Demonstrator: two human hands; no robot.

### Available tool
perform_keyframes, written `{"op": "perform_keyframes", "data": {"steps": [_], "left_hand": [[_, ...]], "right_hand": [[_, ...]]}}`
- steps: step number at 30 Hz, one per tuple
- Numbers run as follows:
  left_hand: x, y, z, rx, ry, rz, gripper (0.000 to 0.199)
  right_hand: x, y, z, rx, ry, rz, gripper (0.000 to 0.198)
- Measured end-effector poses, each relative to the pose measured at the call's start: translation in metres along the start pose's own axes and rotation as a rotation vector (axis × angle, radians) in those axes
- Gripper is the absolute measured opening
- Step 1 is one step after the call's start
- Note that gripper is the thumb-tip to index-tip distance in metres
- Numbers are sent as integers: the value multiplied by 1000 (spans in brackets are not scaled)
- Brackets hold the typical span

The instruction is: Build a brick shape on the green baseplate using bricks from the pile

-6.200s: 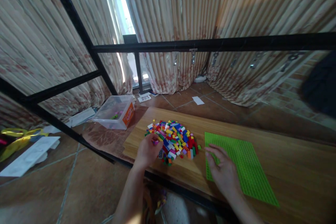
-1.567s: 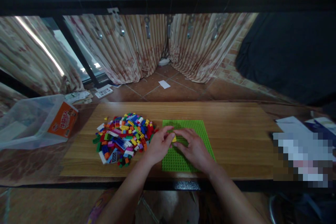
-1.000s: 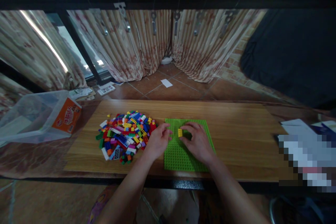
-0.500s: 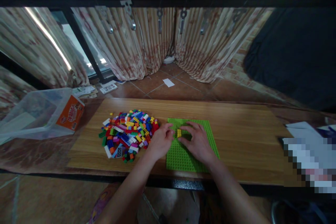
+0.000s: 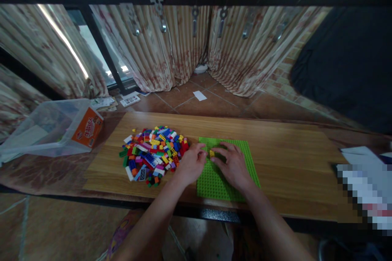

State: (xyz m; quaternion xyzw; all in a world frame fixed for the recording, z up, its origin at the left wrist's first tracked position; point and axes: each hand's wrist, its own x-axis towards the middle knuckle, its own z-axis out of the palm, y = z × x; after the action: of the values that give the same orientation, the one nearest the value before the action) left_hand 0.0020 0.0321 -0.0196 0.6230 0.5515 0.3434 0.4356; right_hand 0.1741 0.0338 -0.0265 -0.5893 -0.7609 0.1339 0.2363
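Note:
A green studded baseplate (image 5: pixel 225 187) lies in front of me on the wooden board. Over its upper left part, a small yellow toy brick (image 5: pixel 212 153) sits between the thumb and forefinger of my right hand (image 5: pixel 233 164), which are closed about it. Just left of the brick is my left hand (image 5: pixel 192 164), at the plate's left edge, its thumb and fingertips pinched together. Whatever may be in that pinch is too small to make out. Beside my left hand spreads a heap of mixed coloured toy bricks (image 5: pixel 150 155).
To the left, a clear plastic box (image 5: pixel 58 126) with an orange label lies at the wooden board's (image 5: pixel 290 163) left end. Papers (image 5: pixel 364 161) are at the far right. Striped curtains (image 5: pixel 171 57) hang behind, below a dark bar with metal hooks.
The view has shifted slightly, moving the scene a little to the right. My right thumb and forefinger have drawn closer around the yellow brick. My left hand stays pinched beside it.

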Motion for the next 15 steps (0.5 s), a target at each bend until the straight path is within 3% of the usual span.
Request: {"op": "perform_keyframes", "data": {"steps": [15], "left_hand": [[-2, 9, -2, 87, 13, 16, 33]], "right_hand": [[3, -3, -3, 0, -38, 0, 22]]}}
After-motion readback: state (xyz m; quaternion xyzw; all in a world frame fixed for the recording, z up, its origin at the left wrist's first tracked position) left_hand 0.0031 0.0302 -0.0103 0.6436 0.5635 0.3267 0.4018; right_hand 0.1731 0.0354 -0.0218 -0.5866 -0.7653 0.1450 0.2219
